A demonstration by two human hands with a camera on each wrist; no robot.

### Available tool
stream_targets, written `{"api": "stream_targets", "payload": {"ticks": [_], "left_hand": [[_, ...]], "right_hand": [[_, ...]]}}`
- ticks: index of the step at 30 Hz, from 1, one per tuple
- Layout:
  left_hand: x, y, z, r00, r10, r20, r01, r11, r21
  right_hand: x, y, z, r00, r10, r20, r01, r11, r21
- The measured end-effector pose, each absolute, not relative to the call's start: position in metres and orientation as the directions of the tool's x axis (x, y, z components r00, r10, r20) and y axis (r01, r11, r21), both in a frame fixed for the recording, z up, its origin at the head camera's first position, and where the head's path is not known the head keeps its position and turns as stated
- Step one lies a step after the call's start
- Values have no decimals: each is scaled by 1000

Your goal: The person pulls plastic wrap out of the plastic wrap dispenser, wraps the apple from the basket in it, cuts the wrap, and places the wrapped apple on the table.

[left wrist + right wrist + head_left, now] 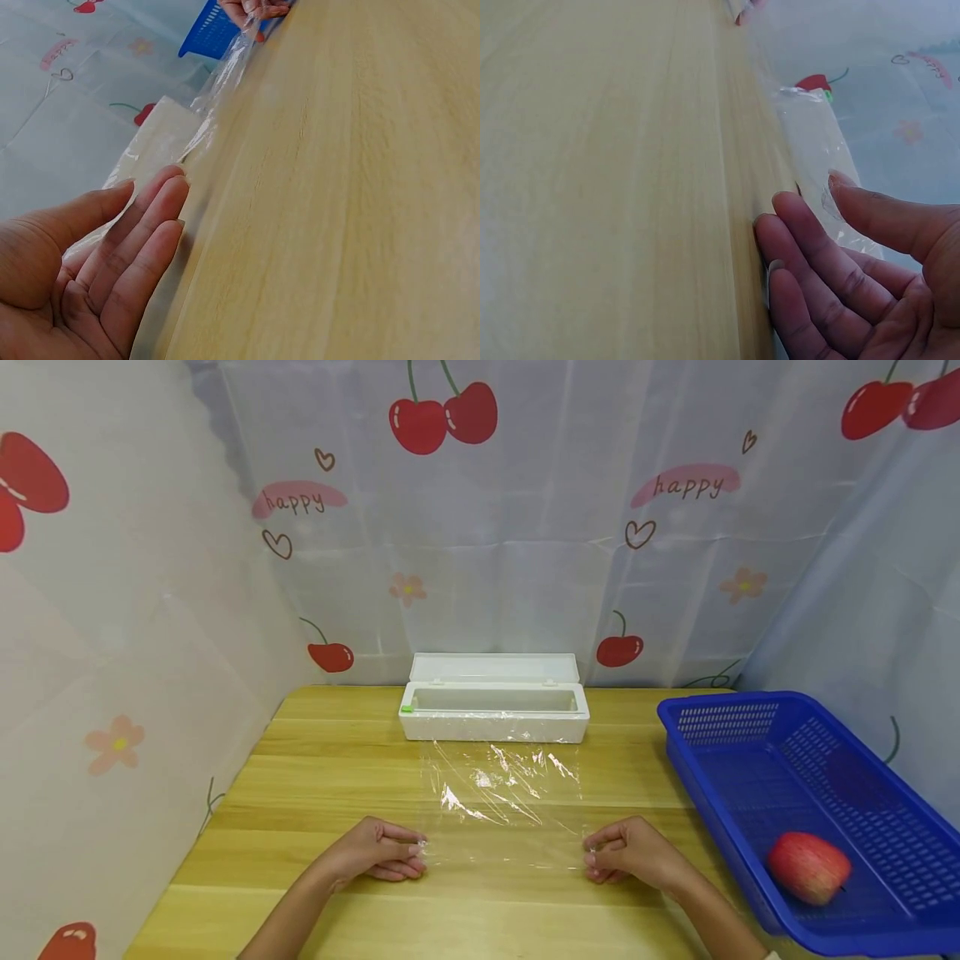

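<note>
Left hand and right hand pinch film at its near corners; film runs forward to box, long axis crosswise.

Left forearm: bare, I notice, slanting toward the person's one o'clock.
Left hand: turned to three o'clock, held in a pinch, lower fingers loosely extended.
Right forearm: slanting toward eleven o'clock.
Right hand: turned to nine, pinching too.
</note>
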State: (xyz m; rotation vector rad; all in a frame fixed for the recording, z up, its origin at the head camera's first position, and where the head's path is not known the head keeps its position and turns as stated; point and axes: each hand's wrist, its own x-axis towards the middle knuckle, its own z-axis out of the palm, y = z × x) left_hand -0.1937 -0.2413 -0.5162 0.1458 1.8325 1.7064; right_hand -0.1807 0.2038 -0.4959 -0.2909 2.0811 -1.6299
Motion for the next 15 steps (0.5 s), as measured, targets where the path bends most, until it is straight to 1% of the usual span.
{"api": "stream_targets", "payload": {"ticks": [5,9,11,15], "left_hand": [[-195,-245,-516,-803,470,-366,-325,167,931],[-196,-250,-513,-836,426,-347,-295,184,938],[-197,-252,-511,-867,394,-306,-253,181,950],[-200,-251,-509,-934,326,-148,-100,159,982]], "right_hand": [[-180,205,-494,-860,-456,-229,104,284,-953],[-179,206,-493,-861,-456,-223,78,316,-946],[-178,207,-492,-864,-453,-219,63,335,-940],[-176,210,-488,-870,-449,-202,23,374,-927]]}}
